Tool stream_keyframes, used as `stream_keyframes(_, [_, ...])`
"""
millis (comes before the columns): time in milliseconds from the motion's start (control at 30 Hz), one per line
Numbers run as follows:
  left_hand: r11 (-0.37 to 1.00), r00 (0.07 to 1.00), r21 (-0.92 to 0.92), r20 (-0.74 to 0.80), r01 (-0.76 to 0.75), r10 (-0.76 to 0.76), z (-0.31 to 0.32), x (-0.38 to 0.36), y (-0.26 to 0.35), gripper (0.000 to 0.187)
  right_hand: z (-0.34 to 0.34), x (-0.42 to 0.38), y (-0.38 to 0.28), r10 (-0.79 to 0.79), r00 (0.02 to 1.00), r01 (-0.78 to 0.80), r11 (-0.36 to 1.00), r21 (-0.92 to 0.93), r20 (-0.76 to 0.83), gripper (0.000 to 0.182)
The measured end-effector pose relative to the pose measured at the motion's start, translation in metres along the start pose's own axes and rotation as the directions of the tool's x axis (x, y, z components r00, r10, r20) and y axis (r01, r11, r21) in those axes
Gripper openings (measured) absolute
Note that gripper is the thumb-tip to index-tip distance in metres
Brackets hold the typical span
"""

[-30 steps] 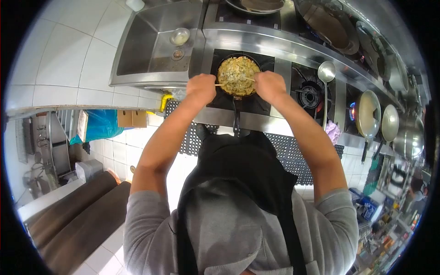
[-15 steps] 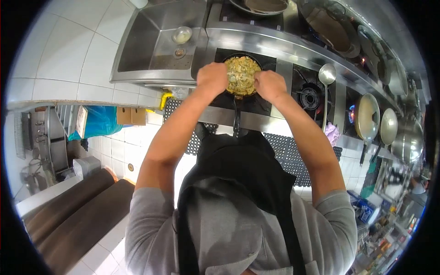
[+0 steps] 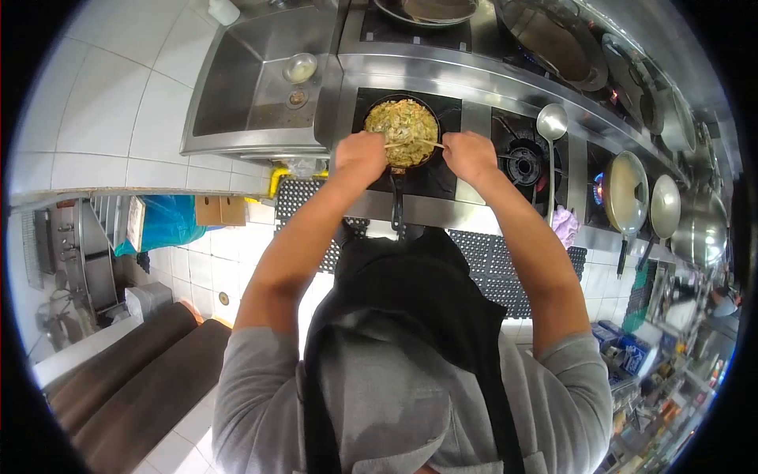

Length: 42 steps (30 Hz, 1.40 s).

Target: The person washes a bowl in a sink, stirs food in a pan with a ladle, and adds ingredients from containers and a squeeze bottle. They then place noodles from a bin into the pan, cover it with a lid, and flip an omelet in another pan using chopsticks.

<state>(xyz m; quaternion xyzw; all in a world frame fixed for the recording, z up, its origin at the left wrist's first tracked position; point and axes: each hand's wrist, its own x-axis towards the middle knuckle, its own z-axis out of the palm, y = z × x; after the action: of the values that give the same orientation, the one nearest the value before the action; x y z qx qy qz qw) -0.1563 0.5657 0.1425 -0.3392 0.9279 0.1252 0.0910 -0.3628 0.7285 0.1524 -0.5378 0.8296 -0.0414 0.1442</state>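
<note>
A black frying pan [image 3: 398, 171] sits on the stove, its handle [image 3: 397, 207] pointing toward my body. A thick, yellowish egg-like mixture with orange and green bits [image 3: 401, 122] fills it. At the pan's near left rim, my left hand [image 3: 361, 160] is closed around a thin pale chopstick [image 3: 395, 144]. My right hand [image 3: 470, 156] pinches another chopstick [image 3: 431, 144] from the right side. Both sticks point inward over the near part of the food, their tips close together. Curled fingers hide the sticks' other ends.
Left of the stove is a steel sink [image 3: 237, 95] with a small bowl [image 3: 300, 68]. A ladle [image 3: 552, 122] lies beside the unlit burner [image 3: 524, 165] at right. Farther right, a pan [image 3: 626, 193] stands near a blue flame [image 3: 598, 189]. A purple cloth [image 3: 565, 227] hangs at the stove's front edge.
Both hands have moved from the middle of the pan toward its near rim. The chopsticks now show more plainly over the food. The whole view has shifted slightly.
</note>
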Motion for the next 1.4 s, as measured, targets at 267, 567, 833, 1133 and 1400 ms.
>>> stream_keyframes(267, [0.991,0.996,-0.119,-0.064,0.058,-0.066,-0.004,-0.050,0.016,0.018,-0.004,-0.022,-0.004,-0.029,0.998,0.030,0.999,0.019,-0.056,0.019])
stream_keyframes(567, [0.783,0.938,-0.562,-0.035,0.267,-0.345,0.143,-0.108,0.051,0.052,0.004,-0.040,0.021,0.095,0.985,-0.043,0.943,0.329,-0.144,0.020])
stream_keyframes(833, [0.664,0.949,-0.731,-0.074,0.157,-0.306,0.170,-0.117,0.067,0.052,-0.001,-0.054,0.034,0.172,0.977,-0.101,0.894,0.437,-0.127,0.022])
stream_keyframes(1133, [0.707,0.954,-0.679,-0.033,0.197,-0.298,0.136,-0.123,0.074,0.063,0.027,-0.061,0.040,0.200,0.965,-0.090,0.863,0.497,-0.172,0.022])
stream_keyframes(1400, [0.932,0.959,-0.343,-0.206,0.114,-0.193,0.042,-0.058,0.040,0.027,0.005,-0.063,0.022,0.275,0.952,-0.206,0.903,0.376,-0.138,0.022])
